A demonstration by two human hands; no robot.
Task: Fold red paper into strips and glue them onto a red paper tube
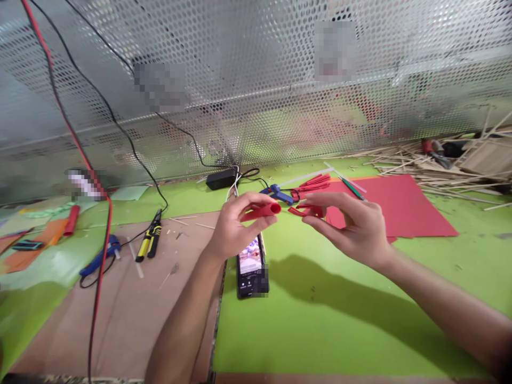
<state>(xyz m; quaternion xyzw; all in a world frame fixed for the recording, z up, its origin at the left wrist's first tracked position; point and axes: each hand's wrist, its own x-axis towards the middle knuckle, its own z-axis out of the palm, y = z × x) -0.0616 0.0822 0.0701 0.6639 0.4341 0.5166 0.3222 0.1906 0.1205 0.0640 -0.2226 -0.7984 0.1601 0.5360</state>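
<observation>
My left hand [236, 226] is closed round a rolled red paper tube [272, 209], whose open end points to the right. Across a small gap, my right hand [356, 224] pinches a curved red paper piece [295, 212] between thumb and fingers. The two red pieces are apart, held above the green table [320, 330]. Below my left hand lies a phone [250, 266] with a lit screen. Just behind the hands are a blue glue gun [280, 194] and a bundle of thin red strips [316, 183].
Red sheets [416, 208] and a green pen-like tool [352, 188] lie at the right, before piled wooden sticks [432, 170]. Yellow-black pliers [149, 241] and another blue glue gun [100, 257] are left. Cables hang before the perforated metal panel [256, 69].
</observation>
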